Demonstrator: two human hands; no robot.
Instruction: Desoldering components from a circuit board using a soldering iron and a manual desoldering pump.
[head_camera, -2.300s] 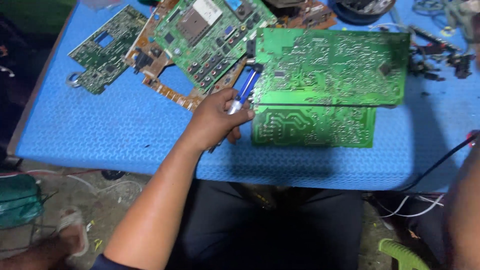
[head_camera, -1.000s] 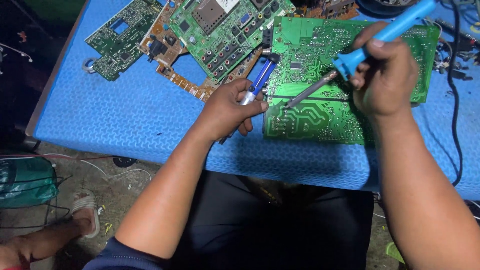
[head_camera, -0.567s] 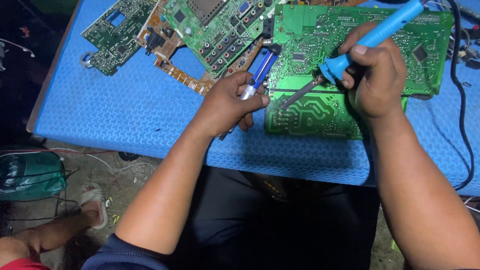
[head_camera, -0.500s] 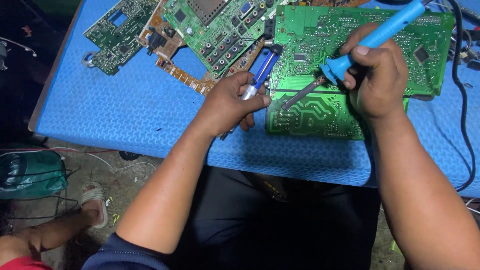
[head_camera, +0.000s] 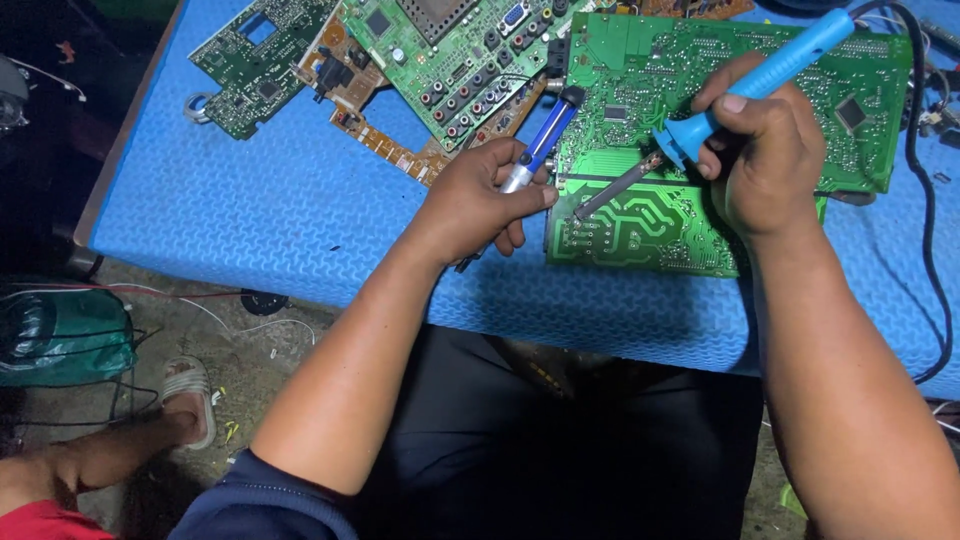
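My right hand (head_camera: 765, 165) grips a blue-handled soldering iron (head_camera: 760, 75); its metal tip rests on the lower left part of a large green circuit board (head_camera: 640, 225) lying solder side up. My left hand (head_camera: 475, 200) holds a blue and silver desoldering pump (head_camera: 540, 145) at the board's left edge, with its silver end in my fingers and its body pointing away from me. Both hands rest on the blue textured table mat (head_camera: 250, 230).
Other circuit boards lie at the far side: a green one (head_camera: 255, 65), a brown one (head_camera: 385, 140), and a green one with connectors (head_camera: 450, 50). A black cable (head_camera: 925, 220) runs down the right. On the floor at left are a green bag (head_camera: 55, 335) and another person's sandalled foot (head_camera: 185, 400).
My right hand came into view holding the soldering iron and brought its tip down onto the green board. My left hand has stayed on the desoldering pump.
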